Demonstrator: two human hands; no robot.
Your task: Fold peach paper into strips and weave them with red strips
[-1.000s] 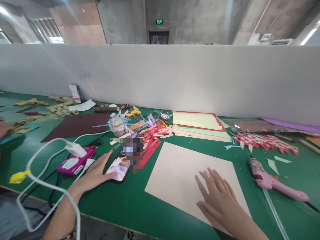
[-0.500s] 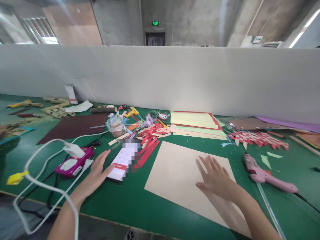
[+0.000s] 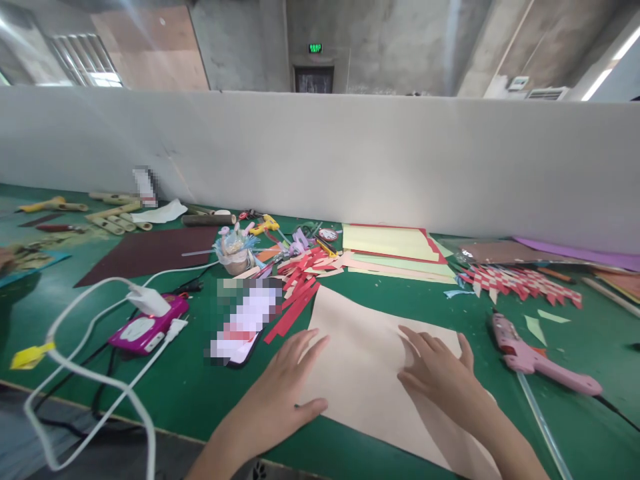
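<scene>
A sheet of pale peach paper lies before me on the green table, its far edge slightly lifted. My left hand is at the sheet's left edge, fingers apart, thumb over the near-left corner. Across the right part of the paper rests my right hand, its fingers spread and pointing forward, with a finger near the right edge. Left of the sheet a phone lies face up, partly blurred. Red paper strips are heaped just behind it. To the right sits a pink glue gun with a clear glue stick in it.
A purple power strip with a looping white cable occupies the left. Yellow and red sheets are stacked at the back, beside woven red-and-white paper. A white partition stands behind the table.
My left hand has moved right, from the phone to the paper's left edge. My right hand stays on the sheet, with a finger now at its right edge. The paper has bowed slightly.
</scene>
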